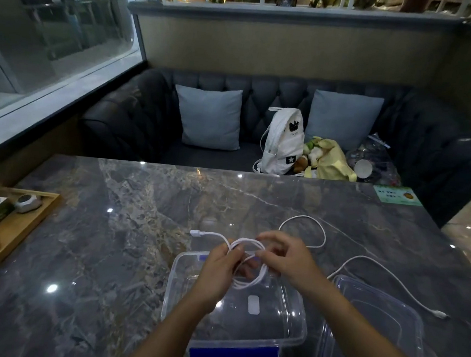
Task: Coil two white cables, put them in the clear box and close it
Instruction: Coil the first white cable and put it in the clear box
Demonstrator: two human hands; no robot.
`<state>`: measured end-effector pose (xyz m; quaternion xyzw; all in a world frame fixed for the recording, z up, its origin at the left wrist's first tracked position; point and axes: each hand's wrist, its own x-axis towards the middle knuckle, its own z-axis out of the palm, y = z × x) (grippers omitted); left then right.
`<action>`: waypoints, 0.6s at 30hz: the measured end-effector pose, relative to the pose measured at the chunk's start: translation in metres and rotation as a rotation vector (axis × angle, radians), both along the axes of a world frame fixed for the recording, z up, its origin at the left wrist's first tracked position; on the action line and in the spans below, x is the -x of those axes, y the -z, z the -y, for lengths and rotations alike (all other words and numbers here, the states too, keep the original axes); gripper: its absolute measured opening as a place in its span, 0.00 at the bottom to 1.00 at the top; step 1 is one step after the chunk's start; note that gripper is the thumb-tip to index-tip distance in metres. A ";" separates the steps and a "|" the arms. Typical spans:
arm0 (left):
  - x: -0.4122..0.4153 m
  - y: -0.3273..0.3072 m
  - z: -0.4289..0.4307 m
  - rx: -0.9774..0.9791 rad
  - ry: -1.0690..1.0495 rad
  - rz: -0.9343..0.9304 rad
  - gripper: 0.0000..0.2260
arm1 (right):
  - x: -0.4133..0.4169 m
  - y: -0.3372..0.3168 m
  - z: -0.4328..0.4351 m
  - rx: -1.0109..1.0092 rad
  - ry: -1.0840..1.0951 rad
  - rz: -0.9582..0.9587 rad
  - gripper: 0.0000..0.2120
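Cable (pixel 246 285) coils hang over the open clear box (pixel 240 343); I see my left hand (pixel 217 272) gripping the loops, right hand (pixel 287 256) pinching them. A loose strand (pixel 397 282) trails beside the lid (pixel 373 323).

Your left hand (pixel 217 266) and right hand (pixel 284 256) pinch a partly coiled white cable (pixel 242 285) just above the open clear box (pixel 295 331). A loose cable (pixel 365 259) trails across the marble surface (pixel 134 240) to your right, its plug beside the lid (pixel 373 323).
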<state>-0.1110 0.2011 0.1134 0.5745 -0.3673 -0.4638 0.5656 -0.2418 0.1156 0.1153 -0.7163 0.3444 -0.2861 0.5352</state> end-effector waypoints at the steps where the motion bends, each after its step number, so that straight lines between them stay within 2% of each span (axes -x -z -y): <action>1: -0.001 0.000 0.000 -0.013 -0.011 -0.013 0.14 | 0.000 -0.001 0.000 0.161 0.005 -0.093 0.10; 3: -0.001 0.002 0.001 -0.046 -0.034 -0.014 0.14 | 0.001 -0.004 -0.001 0.526 -0.045 -0.262 0.11; 5: -0.001 0.005 0.001 -0.070 -0.041 -0.006 0.13 | 0.001 -0.008 -0.003 0.852 -0.118 -0.348 0.07; 7: 0.000 0.007 0.003 -0.075 -0.042 -0.011 0.13 | 0.000 -0.013 -0.005 1.075 -0.171 -0.404 0.03; 12: -0.004 0.009 0.006 -0.071 -0.022 -0.032 0.14 | -0.008 -0.019 -0.004 1.258 -0.236 -0.593 0.04; 15: -0.009 0.012 0.007 -0.078 0.007 0.015 0.15 | -0.010 -0.019 -0.002 1.288 -0.262 -0.597 0.02; 18: -0.012 0.015 0.009 -0.111 0.076 0.114 0.14 | -0.013 -0.021 0.000 1.273 -0.325 -0.589 0.07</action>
